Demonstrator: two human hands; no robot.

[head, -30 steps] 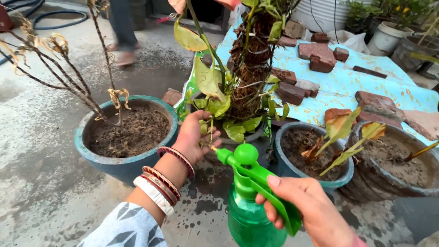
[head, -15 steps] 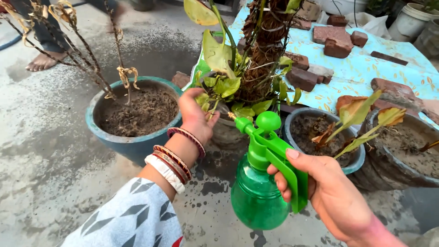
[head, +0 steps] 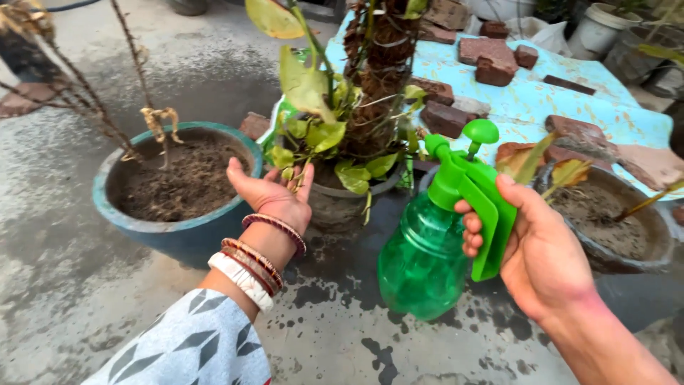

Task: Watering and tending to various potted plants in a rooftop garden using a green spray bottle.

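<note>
Since a moment ago your right hand [head: 548, 249], fingers clamped on the trigger, has swung the green spray bottle [head: 434, 242] toward the leafy potted plant [head: 342, 135], while your open-fingered left hand [head: 274, 196] beneath its leaves risks a soaking.
</note>
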